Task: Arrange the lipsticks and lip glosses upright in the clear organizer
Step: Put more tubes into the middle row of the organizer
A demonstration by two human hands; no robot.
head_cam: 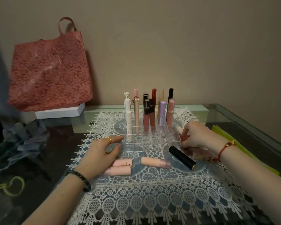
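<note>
Organizer point(151, 135) on lace-covered glass table point(250, 120)

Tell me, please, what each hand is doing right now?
Left hand: open, palm down over the lace mat, holding nothing I can see.
Right hand: fingers curled on a pale tube beside the organizer.

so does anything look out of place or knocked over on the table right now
Nothing is spilled or broken. Several tubes are simply not upright yet: a black lipstick lies tilted on the lace mat in front of the clear organizer, and three pink tubes lie flat near the left hand.
</note>
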